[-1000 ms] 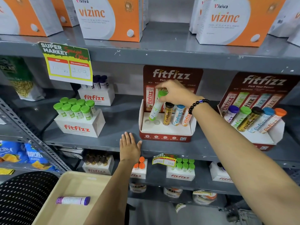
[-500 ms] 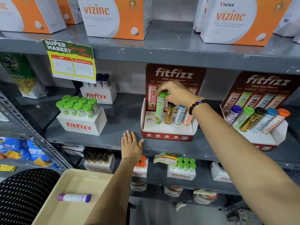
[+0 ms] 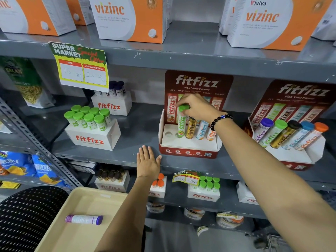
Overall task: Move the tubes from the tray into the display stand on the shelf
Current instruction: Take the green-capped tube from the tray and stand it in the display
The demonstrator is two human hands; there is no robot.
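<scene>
Fingers of the right hand (image 3: 197, 108) are clamped on the green cap of the green-capped tube (image 3: 181, 122), which stands almost upright with its base in the 2nd hole from the left of the red display stand (image 3: 189, 151) on the grey shelf (image 3: 127, 142). Just left of those fingertips, lower down, the stand's 1st hole is open. Right of the gripped tube, under the palm and wrist, stand 3 more tubes: a gold one (image 3: 190, 128), a blue-lettered one (image 3: 201, 130) and an orange-lettered one (image 3: 211, 134), their caps hidden by the hand. A black bead bracelet (image 3: 219, 120) circles the right wrist.

The left hand (image 3: 148, 164) lies flat on the shelf's front edge, fingers straight and close together with the thumb spread, holding nothing; its fingertips point at the bare shelf just left of the stand's lower left corner.

Below the left forearm sits a beige tray (image 3: 60, 237), and 1 purple-capped tube (image 3: 84, 219) lies on its side in it, well apart from both hands
</scene>
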